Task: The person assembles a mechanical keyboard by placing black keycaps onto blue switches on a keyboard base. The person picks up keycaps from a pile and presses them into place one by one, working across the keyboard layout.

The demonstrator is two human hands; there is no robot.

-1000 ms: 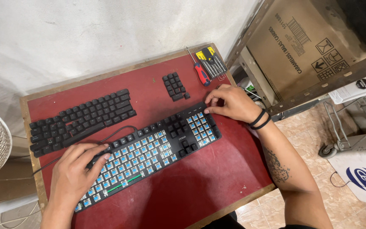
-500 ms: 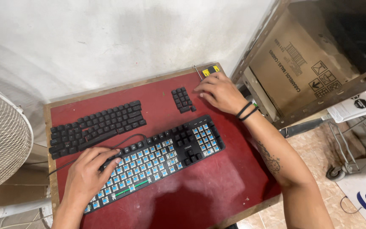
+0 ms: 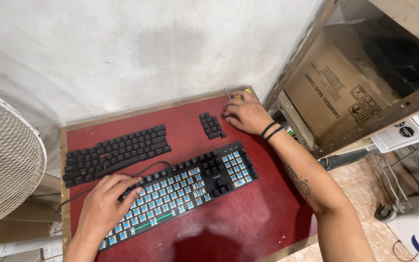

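A black keyboard (image 3: 195,184) lies slanted on the red table (image 3: 248,213), most keycaps off and blue switches bare. My left hand (image 3: 105,206) rests on its left part, fingers bent toward the far edge by the cable. My right hand (image 3: 246,114) is stretched to the table's far right corner and lies over small tools. A thin metal shaft (image 3: 226,92) and a bit of yellow handle stick out from under its fingers. A small block of black keycaps (image 3: 211,125) sits just left of that hand. A long set of black keycaps (image 3: 115,153) lies behind the keyboard.
A white mesh fan (image 3: 3,160) stands close to the table's left edge. On the right, a metal shelf rack (image 3: 379,121) holds a brown cardboard box (image 3: 335,92). A white wall runs right behind the table. Tiled floor shows at lower right.
My right hand left the keyboard's right end and reached back to the tools in the far right corner. The view tilted up toward the wall. My left hand stayed on the keyboard.
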